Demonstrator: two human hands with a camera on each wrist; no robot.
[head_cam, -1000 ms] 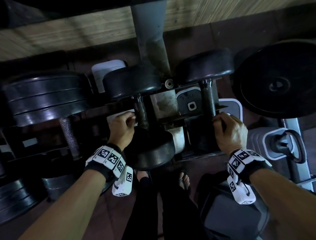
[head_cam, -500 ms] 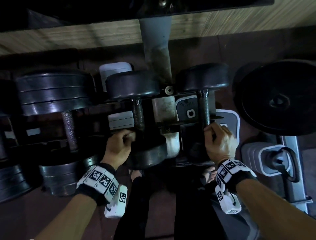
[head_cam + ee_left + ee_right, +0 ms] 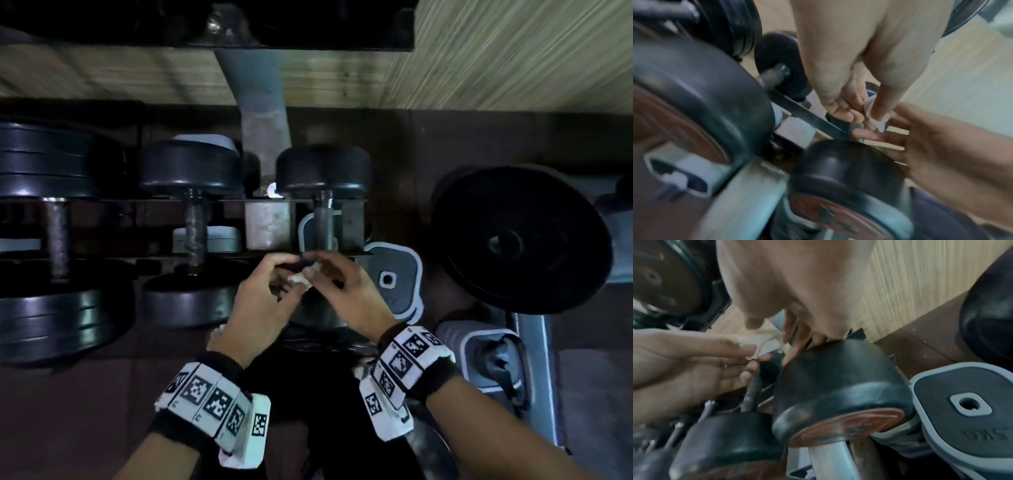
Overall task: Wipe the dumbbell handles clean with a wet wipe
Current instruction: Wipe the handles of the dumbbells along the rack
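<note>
Your left hand [image 3: 263, 301] and right hand [image 3: 346, 291] meet just above the near end of the right dumbbell [image 3: 323, 171] on the rack [image 3: 267, 222]. Left pinches the wet wipe [image 3: 876, 120] btwn thumb & fingers; right's fingers lie loosely straight under it, prob to refold or take it before its handle [image 3: 323, 222] gets wiped

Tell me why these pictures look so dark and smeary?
Head view: dim light, so the black round dumbbells are shadowy, and the wooden wall streaks at the top. Left wrist view: the left hand is close and pale, the small white wet wipe soft, the weights smeared. Right wrist view: the right hand is blurry; the edges bend.
</note>
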